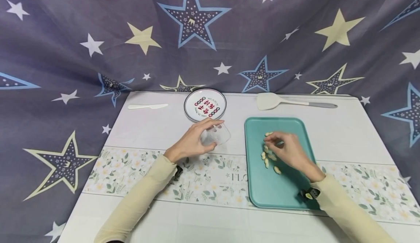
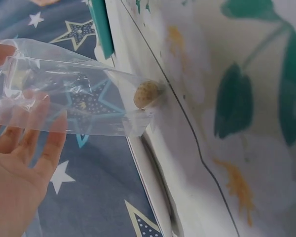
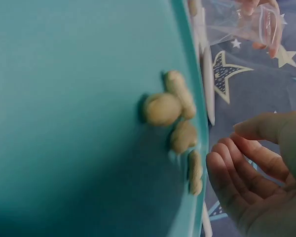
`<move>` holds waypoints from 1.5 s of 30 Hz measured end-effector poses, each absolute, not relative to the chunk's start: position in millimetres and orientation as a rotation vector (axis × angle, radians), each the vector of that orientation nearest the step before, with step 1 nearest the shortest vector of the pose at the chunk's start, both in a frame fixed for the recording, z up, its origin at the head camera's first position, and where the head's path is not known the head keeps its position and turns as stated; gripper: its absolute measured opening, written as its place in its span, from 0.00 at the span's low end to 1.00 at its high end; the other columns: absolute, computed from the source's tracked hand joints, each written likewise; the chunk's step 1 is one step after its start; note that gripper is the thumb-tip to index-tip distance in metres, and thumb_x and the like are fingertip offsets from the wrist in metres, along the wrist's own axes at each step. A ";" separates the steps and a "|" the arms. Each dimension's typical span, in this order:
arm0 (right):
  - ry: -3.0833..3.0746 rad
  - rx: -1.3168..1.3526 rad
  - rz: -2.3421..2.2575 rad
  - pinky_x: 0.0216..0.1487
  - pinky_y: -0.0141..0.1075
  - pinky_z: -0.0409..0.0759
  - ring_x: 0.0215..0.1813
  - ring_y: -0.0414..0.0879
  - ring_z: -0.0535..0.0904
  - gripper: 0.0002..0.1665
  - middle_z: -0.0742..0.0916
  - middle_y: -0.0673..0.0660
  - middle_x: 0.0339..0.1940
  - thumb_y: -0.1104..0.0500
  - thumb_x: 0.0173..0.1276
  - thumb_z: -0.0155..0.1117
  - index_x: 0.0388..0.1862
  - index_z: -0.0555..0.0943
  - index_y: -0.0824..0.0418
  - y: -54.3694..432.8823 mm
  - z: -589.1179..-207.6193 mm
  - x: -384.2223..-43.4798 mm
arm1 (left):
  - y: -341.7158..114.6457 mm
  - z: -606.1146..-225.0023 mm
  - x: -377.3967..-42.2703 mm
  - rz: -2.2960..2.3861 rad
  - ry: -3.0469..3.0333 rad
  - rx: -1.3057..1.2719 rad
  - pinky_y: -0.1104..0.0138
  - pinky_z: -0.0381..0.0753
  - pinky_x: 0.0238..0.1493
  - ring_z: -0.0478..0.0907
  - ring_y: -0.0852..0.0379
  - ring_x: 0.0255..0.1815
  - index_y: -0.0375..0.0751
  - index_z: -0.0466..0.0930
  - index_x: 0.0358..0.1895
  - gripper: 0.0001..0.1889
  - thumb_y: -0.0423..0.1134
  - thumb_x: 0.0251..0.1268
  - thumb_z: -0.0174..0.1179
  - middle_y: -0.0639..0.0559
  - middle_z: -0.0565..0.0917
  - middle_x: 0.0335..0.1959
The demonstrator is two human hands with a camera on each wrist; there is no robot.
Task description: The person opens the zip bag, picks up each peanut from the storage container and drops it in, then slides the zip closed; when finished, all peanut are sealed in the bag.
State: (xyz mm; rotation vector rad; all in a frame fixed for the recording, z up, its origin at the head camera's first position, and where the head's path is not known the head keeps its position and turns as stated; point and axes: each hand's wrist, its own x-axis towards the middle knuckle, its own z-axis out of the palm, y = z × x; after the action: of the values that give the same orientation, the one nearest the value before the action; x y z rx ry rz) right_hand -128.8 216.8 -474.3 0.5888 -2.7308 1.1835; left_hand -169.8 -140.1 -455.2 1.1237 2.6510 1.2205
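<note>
My left hand (image 1: 197, 139) holds a clear plastic zip bag (image 2: 84, 94) by its mouth, thumb on one side and fingers spread along the other. One peanut (image 2: 147, 95) lies at the bottom of the bag, close to the tabletop. Over the teal tray (image 1: 288, 195), my right hand (image 1: 288, 150) is lowered with loosely bent fingers, right by several unshelled peanuts (image 1: 266, 163). Between the right thumb and fingers (image 3: 227, 173) no peanut shows in the right wrist view.
Behind the bag stands a round plate (image 1: 205, 105) with red lettering. A white plastic knife (image 1: 147, 106) lies at the back left, and a white spatula (image 1: 269, 101) with a grey handle lies behind the tray. A star-patterned curtain (image 1: 229, 28) hangs along the back.
</note>
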 end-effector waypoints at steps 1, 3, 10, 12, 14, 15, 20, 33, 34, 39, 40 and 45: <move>-2.733 0.589 1.176 0.35 0.31 0.89 0.34 0.44 0.88 0.07 0.92 0.56 0.34 0.68 0.68 0.71 0.43 0.89 0.65 218.9 -475.8 -128.1 | -140.8 -455.4 -170.3 1.224 2.647 1.125 0.55 0.82 0.66 0.81 0.48 0.60 0.50 0.71 0.76 0.41 0.38 0.55 0.72 0.53 0.83 0.61; -2.750 0.583 1.154 0.33 0.30 0.87 0.32 0.42 0.86 0.07 0.92 0.55 0.33 0.68 0.67 0.72 0.43 0.89 0.64 222.5 -478.1 -126.6 | -141.8 -455.5 -170.8 1.224 2.645 1.127 0.54 0.82 0.65 0.81 0.48 0.60 0.50 0.71 0.76 0.41 0.38 0.55 0.72 0.53 0.83 0.60; -2.865 0.597 1.137 0.32 0.29 0.82 0.31 0.38 0.83 0.05 0.90 0.50 0.30 0.66 0.65 0.75 0.39 0.89 0.59 230.2 -479.1 -118.7 | -143.4 -454.9 -172.5 1.190 2.666 1.116 0.54 0.82 0.64 0.80 0.53 0.57 0.53 0.70 0.76 0.42 0.39 0.54 0.73 0.54 0.83 0.59; -2.916 0.600 1.133 0.33 0.29 0.82 0.31 0.37 0.82 0.05 0.89 0.49 0.30 0.64 0.65 0.76 0.38 0.89 0.58 231.1 -478.4 -115.6 | -143.5 -453.9 -173.1 1.186 2.669 1.115 0.54 0.82 0.64 0.79 0.54 0.57 0.53 0.70 0.76 0.42 0.39 0.54 0.73 0.54 0.83 0.58; -2.957 0.611 1.116 0.34 0.29 0.82 0.32 0.37 0.81 0.05 0.89 0.48 0.30 0.63 0.64 0.76 0.38 0.88 0.57 231.8 -477.8 -112.4 | -143.6 -452.9 -173.4 1.184 2.667 1.117 0.54 0.82 0.64 0.79 0.54 0.57 0.51 0.71 0.76 0.41 0.38 0.54 0.73 0.52 0.83 0.58; -2.971 0.617 1.107 0.35 0.29 0.82 0.32 0.36 0.81 0.06 0.89 0.48 0.30 0.63 0.64 0.77 0.38 0.88 0.57 231.9 -477.6 -111.0 | -143.6 -452.5 -173.6 1.185 2.665 1.118 0.55 0.82 0.64 0.80 0.53 0.57 0.50 0.71 0.76 0.41 0.38 0.55 0.73 0.50 0.83 0.58; -2.993 0.644 1.077 0.34 0.29 0.82 0.31 0.35 0.81 0.06 0.88 0.48 0.30 0.64 0.63 0.76 0.39 0.88 0.58 232.5 -477.1 -108.0 | -144.6 -452.8 -175.3 1.184 2.675 1.121 0.55 0.82 0.64 0.80 0.52 0.58 0.48 0.71 0.76 0.40 0.39 0.55 0.73 0.51 0.83 0.58; -2.967 0.615 1.108 0.32 0.28 0.83 0.30 0.34 0.82 0.05 0.88 0.48 0.28 0.67 0.64 0.72 0.38 0.88 0.60 232.3 -478.4 -109.5 | -145.4 -458.4 -176.5 1.193 2.665 1.128 0.54 0.83 0.63 0.80 0.52 0.57 0.49 0.72 0.75 0.41 0.40 0.55 0.74 0.45 0.84 0.57; -2.960 0.612 1.111 0.33 0.28 0.83 0.30 0.34 0.82 0.05 0.88 0.48 0.28 0.67 0.64 0.73 0.38 0.89 0.60 231.4 -477.9 -110.1 | -145.6 -458.5 -176.5 1.195 2.664 1.128 0.53 0.83 0.63 0.80 0.52 0.57 0.49 0.72 0.76 0.41 0.40 0.55 0.74 0.45 0.84 0.57; -2.930 0.612 1.117 0.34 0.28 0.84 0.31 0.35 0.82 0.06 0.89 0.48 0.29 0.67 0.64 0.74 0.40 0.89 0.60 224.7 -472.1 -113.7 | -146.9 -457.9 -175.8 1.201 2.663 1.118 0.54 0.82 0.64 0.80 0.53 0.58 0.53 0.71 0.76 0.41 0.40 0.55 0.73 0.45 0.84 0.58; -2.926 0.612 1.119 0.34 0.28 0.85 0.31 0.35 0.83 0.07 0.89 0.48 0.29 0.66 0.64 0.75 0.40 0.89 0.60 223.0 -470.5 -114.4 | -147.1 -457.6 -175.8 1.201 2.663 1.117 0.55 0.82 0.64 0.80 0.53 0.58 0.54 0.71 0.76 0.41 0.40 0.55 0.73 0.45 0.84 0.58; -2.902 0.639 1.146 0.37 0.30 0.87 0.33 0.38 0.84 0.08 0.89 0.49 0.30 0.66 0.63 0.76 0.41 0.89 0.60 211.9 -462.1 -119.2 | -146.4 -457.1 -176.2 1.200 2.664 1.121 0.55 0.82 0.63 0.80 0.53 0.58 0.51 0.71 0.76 0.40 0.40 0.56 0.73 0.48 0.84 0.58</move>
State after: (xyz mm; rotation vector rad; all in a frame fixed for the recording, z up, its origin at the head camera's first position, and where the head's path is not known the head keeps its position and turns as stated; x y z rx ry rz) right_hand -119.2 211.9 -462.1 0.6392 -2.9022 1.1456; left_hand -176.2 -146.4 -457.1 1.1214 2.6643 1.1997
